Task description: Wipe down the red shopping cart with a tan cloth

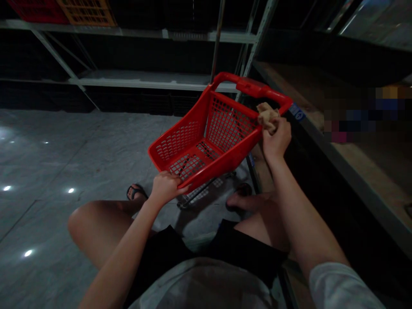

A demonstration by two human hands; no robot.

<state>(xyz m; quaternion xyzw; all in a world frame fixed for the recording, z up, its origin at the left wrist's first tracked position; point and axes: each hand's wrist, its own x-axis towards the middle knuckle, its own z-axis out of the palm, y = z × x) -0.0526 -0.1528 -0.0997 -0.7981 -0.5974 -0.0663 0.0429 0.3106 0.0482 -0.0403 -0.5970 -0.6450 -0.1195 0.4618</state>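
A red plastic shopping cart (212,171) stands on the floor between my knees, its perforated basket holding nothing that I can see. My left hand (166,187) grips the near rim at the cart's front corner, fingers wrapped over the edge. A crumpled tan cloth (268,116) is pinched in my right hand (277,136), against the rim near the handle. The red handle (254,89) rises behind the cloth at the upper right of the basket.
Metal shelving (144,81) runs across the back, with a red crate (41,9) and a yellow crate (88,12) on top. A dark-edged ledge (341,159) borders the right side. Grey floor (41,163) extends left.
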